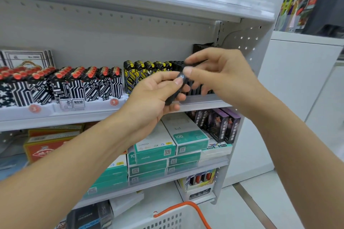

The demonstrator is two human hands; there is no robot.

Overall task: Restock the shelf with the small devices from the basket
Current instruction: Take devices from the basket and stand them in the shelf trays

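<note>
You are reaching both bare forearms forward and up, the left coming in from the lower left, the right from the lower right, so that the hands are meeting in the middle. Your left hand (154, 96) is lying palm up and tilted toward you, its fingers curling around a small dark device (177, 87) while the thumb is pressing on the upper face. Your right hand (219, 74) is hovering just above and to the right, wrist bent, thumb and forefinger pinching the device's top end, the other fingers curling loosely below.
</note>
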